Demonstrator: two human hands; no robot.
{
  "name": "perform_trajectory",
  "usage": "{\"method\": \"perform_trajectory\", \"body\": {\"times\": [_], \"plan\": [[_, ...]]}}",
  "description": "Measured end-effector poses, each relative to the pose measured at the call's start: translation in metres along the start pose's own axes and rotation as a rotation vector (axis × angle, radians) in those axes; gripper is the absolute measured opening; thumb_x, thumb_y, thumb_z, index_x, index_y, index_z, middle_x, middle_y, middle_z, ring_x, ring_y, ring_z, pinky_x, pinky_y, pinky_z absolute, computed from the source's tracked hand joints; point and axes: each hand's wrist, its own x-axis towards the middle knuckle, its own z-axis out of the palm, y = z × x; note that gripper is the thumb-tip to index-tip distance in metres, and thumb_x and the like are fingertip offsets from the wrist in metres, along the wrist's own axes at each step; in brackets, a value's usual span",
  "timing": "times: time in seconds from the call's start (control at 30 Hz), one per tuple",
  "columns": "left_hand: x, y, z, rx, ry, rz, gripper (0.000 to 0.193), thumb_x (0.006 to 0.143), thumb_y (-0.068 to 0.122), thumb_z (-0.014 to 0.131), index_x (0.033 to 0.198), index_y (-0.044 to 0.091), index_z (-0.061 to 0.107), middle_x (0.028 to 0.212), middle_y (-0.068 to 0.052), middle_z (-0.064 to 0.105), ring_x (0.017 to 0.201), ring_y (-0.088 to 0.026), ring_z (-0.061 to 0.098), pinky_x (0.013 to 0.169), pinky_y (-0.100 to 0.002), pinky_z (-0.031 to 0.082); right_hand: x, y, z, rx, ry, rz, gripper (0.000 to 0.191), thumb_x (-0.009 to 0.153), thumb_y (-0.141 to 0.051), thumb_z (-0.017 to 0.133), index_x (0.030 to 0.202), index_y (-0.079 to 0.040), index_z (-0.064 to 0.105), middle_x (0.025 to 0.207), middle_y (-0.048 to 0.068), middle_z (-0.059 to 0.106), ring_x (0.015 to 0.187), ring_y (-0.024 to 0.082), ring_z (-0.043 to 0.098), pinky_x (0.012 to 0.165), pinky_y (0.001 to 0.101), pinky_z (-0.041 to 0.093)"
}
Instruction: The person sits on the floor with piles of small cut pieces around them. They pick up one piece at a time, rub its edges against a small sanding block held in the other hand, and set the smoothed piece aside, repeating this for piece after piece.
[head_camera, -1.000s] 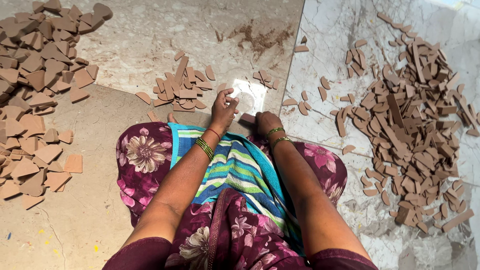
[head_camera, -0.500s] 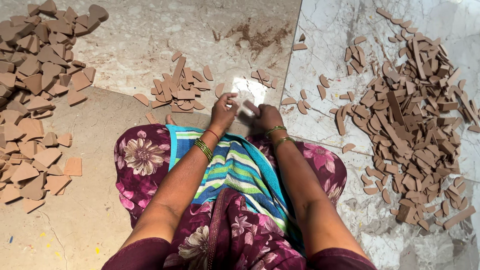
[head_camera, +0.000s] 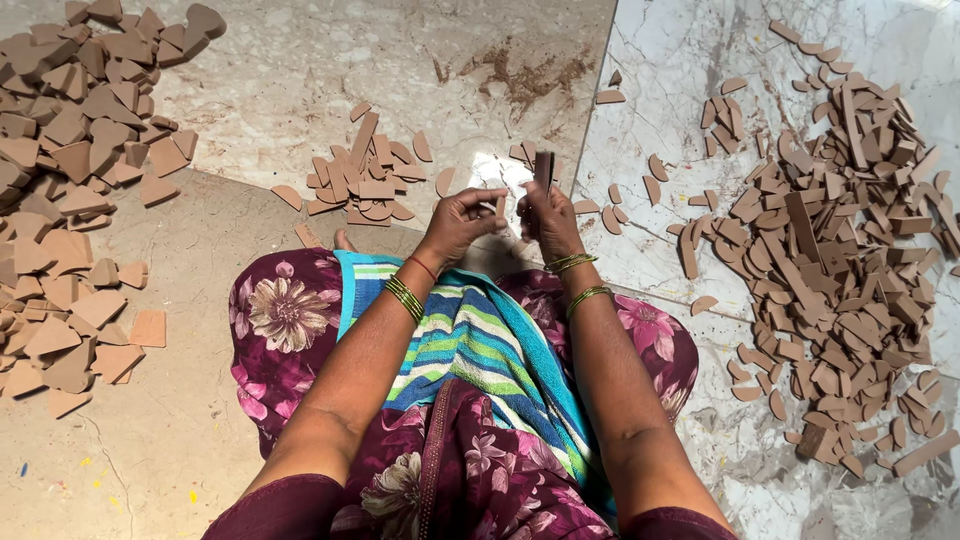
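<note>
2 hands are seen at work over the lap of a person seated on a marble floor (head_camera: 300, 70), a striped towel (head_camera: 480, 350) spread across the knees. A thin brown clay strip (head_camera: 543, 168) is held upright, pinched in the fingers of the right hand (head_camera: 548, 215), its top end standing clear above the fingertips. The left hand (head_camera: 462, 218) is curled shut, and a small brown piece (head_camera: 501, 206) appears to be nipped at its fingertips, just beside the strip; what exactly is gripped cannot be told.

Just beyond the fingers a small heap of cut pieces (head_camera: 362, 180) is spread, while 2 larger heaps (head_camera: 70, 200) (head_camera: 840, 250) lie well apart to either side.

For a clean result, the strip would best be gripped close to the working point, kept steady by the right fingers, and pressed evenly by the left, so that no crooked break is made and finished pieces are dropped clear of the lap.
</note>
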Motion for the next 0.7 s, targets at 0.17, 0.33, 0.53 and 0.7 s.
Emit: {"method": "perform_trajectory", "body": {"times": [0.17, 0.33, 0.53, 0.7], "plan": [[0.004, -0.005, -0.007, -0.172, 0.114, -0.012, 0.045, 0.086, 0.009, 0.083, 0.128, 0.000, 0.069, 0.098, -0.005, 0.073, 0.086, -0.010, 0.068, 0.081, -0.024, 0.058, -0.013, 0.002, 0.016, -0.251, -0.105, -0.125, 0.049, 0.107, -0.045, 0.053, 0.142, -0.013, 0.065, 0.082, -0.004, 0.059, 0.062, 0.004, 0.049, 0.051, 0.0213, 0.040], [0.001, 0.000, -0.008, -0.290, 0.053, -0.023, 0.040, 0.087, 0.014, 0.085, 0.120, -0.002, 0.070, 0.100, -0.004, 0.073, 0.089, -0.012, 0.069, 0.083, -0.026, 0.059, -0.021, -0.006, 0.032, -0.693, -0.123, -0.610, 0.044, 0.112, -0.034, 0.053, 0.153, -0.017, 0.052, 0.122, -0.002, 0.068, 0.095, 0.006, 0.061, 0.079, 0.0235, 0.052], [0.001, 0.002, -0.007, -0.392, 0.131, -0.002, 0.040, 0.083, 0.016, 0.086, 0.116, 0.000, 0.069, 0.100, -0.006, 0.074, 0.089, -0.014, 0.072, 0.085, -0.028, 0.062, -0.024, -0.010, 0.034, -0.358, -0.231, -0.155, 0.051, 0.109, -0.031, 0.060, 0.158, -0.017, 0.055, 0.106, 0.000, 0.064, 0.078, 0.009, 0.052, 0.068, 0.0265, 0.044], [-0.001, 0.003, -0.007, -0.358, 0.063, 0.004, 0.038, 0.088, 0.018, 0.086, 0.116, -0.002, 0.071, 0.097, -0.005, 0.072, 0.085, -0.013, 0.069, 0.079, -0.027, 0.059, -0.023, -0.006, 0.032, -0.765, -0.079, -0.661, 0.045, 0.108, -0.028, 0.067, 0.151, -0.016, 0.059, 0.127, 0.005, 0.073, 0.109, 0.014, 0.071, 0.092, 0.0300, 0.056]]}}
